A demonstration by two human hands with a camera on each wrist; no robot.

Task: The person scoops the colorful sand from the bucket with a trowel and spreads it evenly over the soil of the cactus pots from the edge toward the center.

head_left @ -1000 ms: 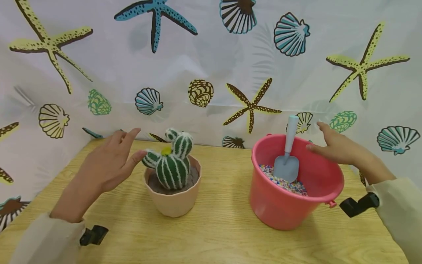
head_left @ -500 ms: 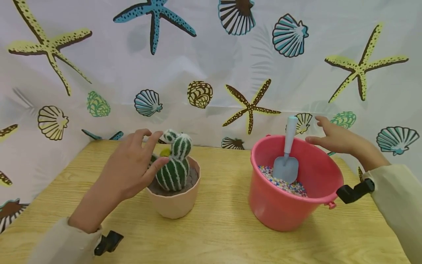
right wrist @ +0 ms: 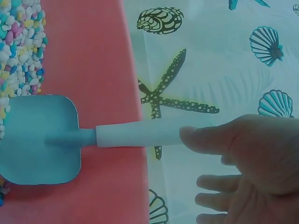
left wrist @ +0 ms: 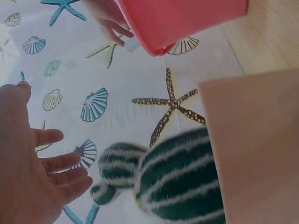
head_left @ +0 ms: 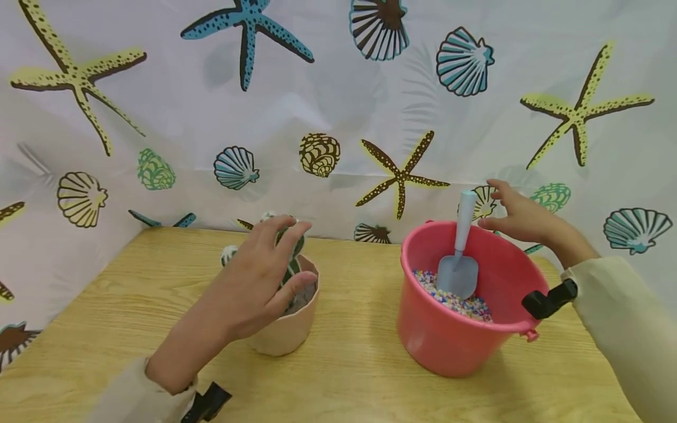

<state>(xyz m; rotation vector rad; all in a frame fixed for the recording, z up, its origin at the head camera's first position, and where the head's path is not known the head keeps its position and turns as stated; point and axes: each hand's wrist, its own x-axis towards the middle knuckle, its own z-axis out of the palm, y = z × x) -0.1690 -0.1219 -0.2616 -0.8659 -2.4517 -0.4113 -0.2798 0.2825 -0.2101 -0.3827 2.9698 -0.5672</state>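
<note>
In the head view my left hand (head_left: pixel 259 276) hovers over a potted toy cactus (head_left: pixel 228 254), fingers spread and nothing in them, and covers most of the plant. The left wrist view shows the striped green cactus (left wrist: pixel 180 177) and the side of its beige pot (left wrist: pixel 257 149) apart from that hand. A pink bucket (head_left: pixel 455 346) holds small multicoloured pebbles (head_left: pixel 449 301). Stuck in them, a grey-bladed hand trowel (head_left: pixel 458 276) leans with its pale handle upward. My right hand (head_left: pixel 520 217) is beside that handle, fingers loosely extended; whether the thumb touches it I cannot tell.
Both vessels stand on a light wooden table (head_left: pixel 349 376), the pot left and the bucket right. Behind them hangs a white cloth (head_left: pixel 328 94) printed with shells and starfish. The bucket's rim has a small side lug (head_left: pixel 530 335).
My left hand has moved right, from beside the cactus to over it. My right hand has shifted left, closer to the trowel handle. Pot, bucket and trowel stay in place.
</note>
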